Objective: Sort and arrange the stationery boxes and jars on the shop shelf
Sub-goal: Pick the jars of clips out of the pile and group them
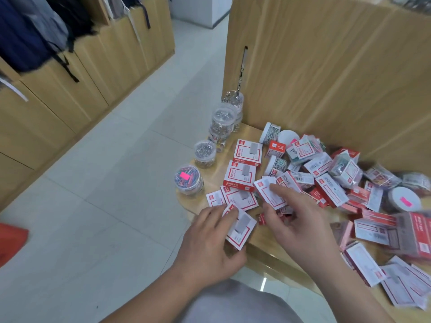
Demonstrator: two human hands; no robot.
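Observation:
A low wooden shelf carries a heap of red-and-white stationery boxes. My left hand grips one such box at the shelf's front left edge. My right hand pinches another red-and-white box just to the right of it. Two larger boxes lie in a neat column behind. Clear jars of clips stand in a line along the shelf's left edge, some stacked; the nearest jar has a pink sticker.
A tall wooden panel backs the shelf. White-lidded jars lie among the boxes on the right. Pale floor tiles stretch to the left, with wooden cabinets and hanging backpacks beyond. A red object sits at the left edge.

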